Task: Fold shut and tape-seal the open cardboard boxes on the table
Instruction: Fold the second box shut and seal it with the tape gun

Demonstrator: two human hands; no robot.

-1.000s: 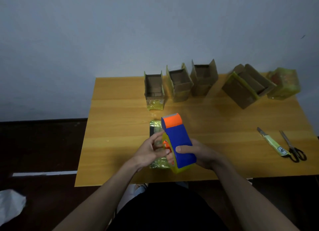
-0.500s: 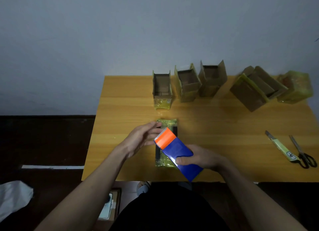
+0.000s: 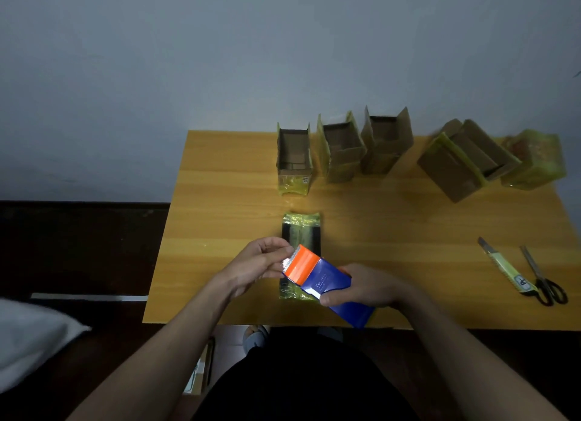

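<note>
Standing along the upper right of the bench (image 3: 220, 200), 4 open cardboard boxes (image 3: 341, 152) show nothing visible inside. At lower centre the right hand (image 3: 361, 287) grips a blue tape dispenser (image 3: 323, 282) over the taped box (image 3: 301, 254); the left hand (image 3: 261, 263) pinches at its orange end.

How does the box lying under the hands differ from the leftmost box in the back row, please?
The box under the hands lies flat and closed, wrapped in yellowish tape; the leftmost back-row box stands upright with its top flaps open, showing an empty inside. The first looks dark, the second plain brown. Both carry yellowish tape and rest on the wooden table.
</note>
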